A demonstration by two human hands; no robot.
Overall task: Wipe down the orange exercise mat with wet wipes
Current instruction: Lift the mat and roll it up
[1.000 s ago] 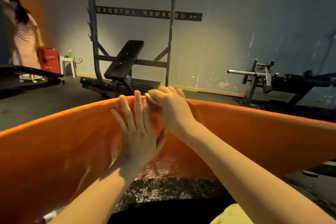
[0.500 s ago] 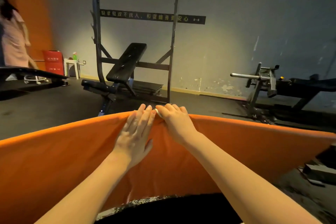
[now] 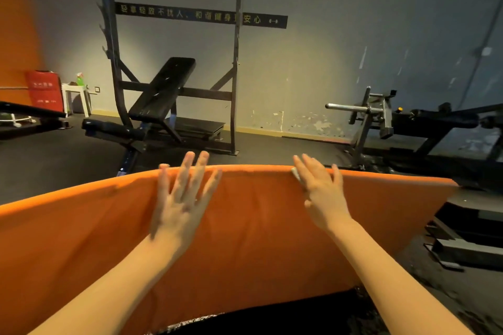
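The wide, soft orange exercise mat (image 3: 258,231) spreads across the whole lower view, starting just past a dark speckled strip of floor (image 3: 190,321) nearest the person. Both forearms reach out over it. The left hand (image 3: 182,204) lies flat on the mat with its fingers spread wide, bracing the sheet and holding nothing. The right hand (image 3: 324,196), fingers straight, presses a small white wet wipe (image 3: 296,174) against the mat at its far edge; only a corner of the wipe shows.

The wiping looks to be at the far rim, so the next stroke probably calls for steady downward pressure and a sideways sweep along that edge, with the left hand keeping the mat from sliding or bunching.

The right end of the mat stops near dark stacked steps (image 3: 462,250); its left end runs out of view. Beyond the rim lies open dark rubber flooring (image 3: 54,166), then a black padded weight bench (image 3: 163,87) and a steel-barred machine (image 3: 351,107), both well apart from the hands.
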